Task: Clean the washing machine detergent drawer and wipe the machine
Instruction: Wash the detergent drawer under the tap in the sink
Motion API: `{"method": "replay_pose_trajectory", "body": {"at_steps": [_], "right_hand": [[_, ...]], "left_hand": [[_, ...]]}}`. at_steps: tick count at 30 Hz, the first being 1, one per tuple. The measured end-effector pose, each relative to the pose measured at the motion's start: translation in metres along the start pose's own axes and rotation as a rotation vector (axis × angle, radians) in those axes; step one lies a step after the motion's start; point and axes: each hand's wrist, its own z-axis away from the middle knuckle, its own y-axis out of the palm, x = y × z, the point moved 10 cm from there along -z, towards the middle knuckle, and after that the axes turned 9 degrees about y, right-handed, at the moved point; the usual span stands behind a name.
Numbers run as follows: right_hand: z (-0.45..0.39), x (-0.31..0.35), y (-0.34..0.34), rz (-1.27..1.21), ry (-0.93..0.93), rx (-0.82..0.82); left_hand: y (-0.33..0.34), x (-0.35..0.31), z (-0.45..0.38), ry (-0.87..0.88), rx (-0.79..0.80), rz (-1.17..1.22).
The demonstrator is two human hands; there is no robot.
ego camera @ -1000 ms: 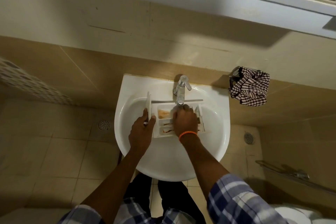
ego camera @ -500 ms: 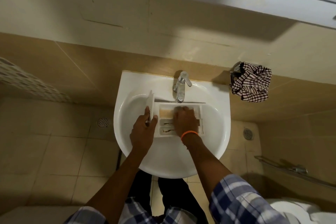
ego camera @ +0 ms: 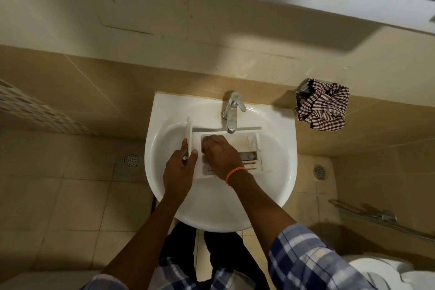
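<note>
here, detergent drawer [ego camera: 253, 148] in sink [ego camera: 277, 186], left hand [ego camera: 180, 169] gripping its front, right hand [ego camera: 221, 153] inside

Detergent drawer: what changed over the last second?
The right hand slid left inside the detergent drawer, from under the faucet toward the front panel, uncovering the right compartments. The left hand still grips the panel; the drawer stays in the sink.

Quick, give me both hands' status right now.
Left hand: gripping the front panel of the detergent drawer, steadying it in the sink.
Right hand: fingers curled down inside the drawer; whether it holds anything cannot be told.
</note>
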Motion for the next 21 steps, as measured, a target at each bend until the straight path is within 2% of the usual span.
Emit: {"method": "replay_pose_trajectory", "body": {"at_steps": [2,4,6,7,11,13,16,17,21], "right_hand": [[0.001,-0.037,-0.010,-0.015,0.153,-0.013],[0.006,-0.079,-0.019,0.074,0.386,-0.088],[0.008,-0.083,-0.013,0.077,0.467,-0.115],[0.005,-0.071,-0.008,0.037,0.423,-0.105],[0.010,-0.018,0.007,-0.222,0.004,0.034],[0.013,-0.042,-0.003,-0.230,0.047,-0.027],[0.021,-0.094,-0.009,-0.118,0.395,-0.111],[0.020,-0.088,-0.005,-0.093,0.415,-0.103],[0.010,-0.009,0.007,-0.268,0.098,-0.049]], "left_hand": [[-0.005,0.003,-0.001,0.013,0.007,0.009],[-0.007,0.003,0.001,0.031,0.005,-0.006],[-0.005,-0.001,0.003,0.067,-0.013,-0.069],[-0.003,-0.003,0.005,0.081,-0.024,-0.093],[-0.002,-0.008,0.008,0.121,-0.035,-0.136],[-0.009,-0.009,0.008,0.130,-0.045,-0.124],[-0.014,-0.022,0.011,0.153,-0.061,-0.191],[-0.012,-0.027,0.011,0.178,-0.051,-0.251],[-0.003,-0.036,0.007,0.202,-0.014,-0.380]]}}
